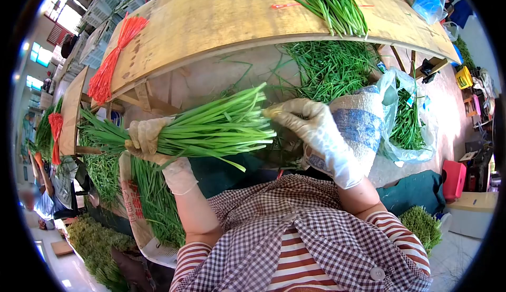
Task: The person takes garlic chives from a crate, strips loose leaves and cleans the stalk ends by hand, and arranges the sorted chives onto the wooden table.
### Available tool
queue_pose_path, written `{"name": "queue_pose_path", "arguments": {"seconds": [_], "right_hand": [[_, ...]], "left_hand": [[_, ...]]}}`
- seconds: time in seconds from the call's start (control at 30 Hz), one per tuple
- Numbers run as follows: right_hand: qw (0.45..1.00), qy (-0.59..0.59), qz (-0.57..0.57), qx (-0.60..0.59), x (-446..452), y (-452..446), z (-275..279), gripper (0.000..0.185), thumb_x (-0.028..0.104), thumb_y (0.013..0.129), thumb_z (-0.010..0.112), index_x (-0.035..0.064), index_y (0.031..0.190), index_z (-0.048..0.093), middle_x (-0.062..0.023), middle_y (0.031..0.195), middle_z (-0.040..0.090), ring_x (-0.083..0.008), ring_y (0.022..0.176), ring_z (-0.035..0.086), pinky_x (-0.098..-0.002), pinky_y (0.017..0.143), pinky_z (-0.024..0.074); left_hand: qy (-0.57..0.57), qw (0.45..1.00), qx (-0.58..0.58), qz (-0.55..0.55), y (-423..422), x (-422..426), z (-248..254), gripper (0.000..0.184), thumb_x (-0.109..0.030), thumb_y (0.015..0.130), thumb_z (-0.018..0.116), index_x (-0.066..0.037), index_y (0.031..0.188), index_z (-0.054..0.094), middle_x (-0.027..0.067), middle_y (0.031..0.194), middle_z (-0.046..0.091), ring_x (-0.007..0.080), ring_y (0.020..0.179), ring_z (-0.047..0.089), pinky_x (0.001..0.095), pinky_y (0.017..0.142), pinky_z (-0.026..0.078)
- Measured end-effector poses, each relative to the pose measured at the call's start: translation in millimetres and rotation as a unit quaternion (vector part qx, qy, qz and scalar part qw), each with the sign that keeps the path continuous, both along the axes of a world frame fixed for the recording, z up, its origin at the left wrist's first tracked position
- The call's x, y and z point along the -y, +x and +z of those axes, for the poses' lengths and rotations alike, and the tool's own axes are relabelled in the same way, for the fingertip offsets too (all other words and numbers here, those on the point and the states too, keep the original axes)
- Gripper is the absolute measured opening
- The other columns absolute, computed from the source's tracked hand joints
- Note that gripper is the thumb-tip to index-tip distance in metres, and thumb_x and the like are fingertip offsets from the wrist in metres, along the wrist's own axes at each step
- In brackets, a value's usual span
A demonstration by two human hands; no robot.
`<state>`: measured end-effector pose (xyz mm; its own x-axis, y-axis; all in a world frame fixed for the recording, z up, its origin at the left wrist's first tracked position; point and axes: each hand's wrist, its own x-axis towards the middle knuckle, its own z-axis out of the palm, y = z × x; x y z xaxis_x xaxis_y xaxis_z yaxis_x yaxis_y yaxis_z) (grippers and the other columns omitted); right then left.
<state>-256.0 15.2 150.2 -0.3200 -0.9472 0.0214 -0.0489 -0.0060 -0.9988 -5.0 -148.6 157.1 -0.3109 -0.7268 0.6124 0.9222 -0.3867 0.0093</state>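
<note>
The bunch of garlic chives (221, 126) is held over the lap, just short of the wooden surface (211, 17), and is grasped around its leafy part by the gloved left hand (147, 138). The fingertips of the gloved right hand (319, 128) are drawn together at the pale stalk ends; whether a strand is pinched there cannot be told. For clean work, the stalks are best kept firmly but gently gripped, so that no leaf is bruised, while the uneven ends are picked at lightly, one strand at a time, without neighbours being dragged out.
</note>
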Motion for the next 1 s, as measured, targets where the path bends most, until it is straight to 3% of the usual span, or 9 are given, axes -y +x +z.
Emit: {"name": "queue_pose_path", "arguments": {"seconds": [0.07, 0.13, 0.3, 0.4, 0.47, 0.53, 0.67, 0.73, 1.0], "right_hand": [[0.998, 0.012, 0.056, 0.036, 4, 11, 0, 0.025, 0.022, 0.082, 0.074, 0.002, 0.096, 0.073, -0.013, 0.089, 0.07, -0.019, 0.08, 0.065, -0.0294, 0.075, 0.0525], [0.978, -0.044, 0.052, -0.195, 6, 17, -6, 0.028, 0.025, 0.079, 0.076, 0.003, 0.096, 0.073, -0.0137, 0.092, 0.069, -0.0247, 0.088, 0.064, -0.0353, 0.08, 0.051], [0.942, -0.101, 0.021, -0.318, 7, 25, -14, 0.019, 0.02, 0.082, 0.069, 0.0035, 0.091, 0.068, -0.0157, 0.088, 0.066, -0.0353, 0.089, 0.061, -0.0422, 0.08, 0.0488], [0.921, -0.101, 0.004, -0.375, 4, 3, -18, 0.017, 0.021, 0.084, 0.066, 0.0047, 0.087, 0.068, -0.0151, 0.088, 0.066, -0.0351, 0.084, 0.061, -0.0426, 0.079, 0.0489], [0.975, -0.053, -0.087, -0.2, 1, -16, -30, 0.011, 0.017, 0.082, 0.068, 0.006, 0.082, 0.068, -0.012, 0.086, 0.067, -0.0285, 0.078, 0.064, -0.0368, 0.072, 0.0524], [0.89, 0.024, -0.194, -0.411, 6, -50, -41, 0.013, 0.016, 0.08, 0.073, 0.0063, 0.088, 0.07, -0.0106, 0.085, 0.068, -0.0242, 0.079, 0.066, -0.033, 0.075, 0.0534], [0.994, 0.025, -0.048, -0.09, 15, -50, -27, 0.031, 0.022, 0.087, 0.068, 0.0066, 0.114, 0.067, -0.0119, 0.106, 0.069, -0.0186, 0.095, 0.066, -0.0288, 0.085, 0.0506], [0.995, 0.055, 0.036, 0.074, 16, -26, 5, 0.033, 0.025, 0.092, 0.063, 0.0001, 0.114, 0.066, -0.0086, 0.111, 0.068, -0.0139, 0.106, 0.059, -0.0257, 0.094, 0.0438], [0.976, 0.039, 0.176, 0.124, 21, -18, 6, 0.029, 0.016, 0.089, 0.063, -0.0024, 0.111, 0.065, -0.0073, 0.1, 0.07, -0.0122, 0.094, 0.062, -0.0255, 0.089, 0.0458]], "left_hand": [[-0.018, 1.0, 0.011, -0.004, 0, 1, -1, 0.028, -0.015, 0.083, 0.066, -0.016, 0.065, 0.045, -0.0063, 0.052, 0.045, 0.0054, 0.046, 0.043, 0.0207, 0.06, 0.041], [-0.033, 0.999, 0.029, 0.006, 1, 3, -4, 0.028, -0.015, 0.083, 0.067, -0.016, 0.066, 0.046, -0.0061, 0.052, 0.046, 0.0058, 0.045, 0.042, 0.0205, 0.061, 0.04], [-0.029, 0.998, 0.053, 0.017, 0, 1, -7, 0.029, -0.015, 0.084, 0.066, -0.017, 0.065, 0.044, -0.007, 0.051, 0.045, 0.0055, 0.044, 0.042, 0.0206, 0.064, 0.041], [0.011, 1.0, 0.016, 0.006, 5, 0, -2, 0.03, -0.013, 0.084, 0.064, -0.018, 0.064, 0.042, -0.008, 0.05, 0.043, 0.0035, 0.044, 0.041, 0.0204, 0.069, 0.042], [0.036, 0.999, -0.019, -0.005, 12, 1, 1, 0.03, -0.012, 0.084, 0.063, -0.018, 0.064, 0.041, -0.0085, 0.049, 0.043, 0.0026, 0.044, 0.041, 0.0201, 0.071, 0.042], [0.046, 0.998, -0.043, -0.011, 19, 2, 2, 0.03, -0.012, 0.084, 0.062, -0.018, 0.064, 0.041, -0.0088, 0.05, 0.044, 0.002, 0.044, 0.04, 0.0196, 0.073, 0.042], [0.047, 0.997, -0.04, -0.037, 8, -5, 4, 0.032, -0.013, 0.083, 0.063, -0.018, 0.061, 0.04, -0.0085, 0.049, 0.044, 0.0028, 0.045, 0.04, 0.0206, 0.071, 0.043], [0.05, 0.996, -0.033, -0.067, 5, -5, -1, 0.033, -0.012, 0.083, 0.063, -0.018, 0.061, 0.04, -0.0083, 0.049, 0.044, 0.0031, 0.046, 0.041, 0.021, 0.072, 0.043], [0.07, 0.997, 0.018, -0.023, 1, -4, -11, 0.027, -0.01, 0.084, 0.062, -0.017, 0.065, 0.043, -0.0077, 0.052, 0.046, 0.0041, 0.047, 0.044, 0.0234, 0.067, 0.043]]}}
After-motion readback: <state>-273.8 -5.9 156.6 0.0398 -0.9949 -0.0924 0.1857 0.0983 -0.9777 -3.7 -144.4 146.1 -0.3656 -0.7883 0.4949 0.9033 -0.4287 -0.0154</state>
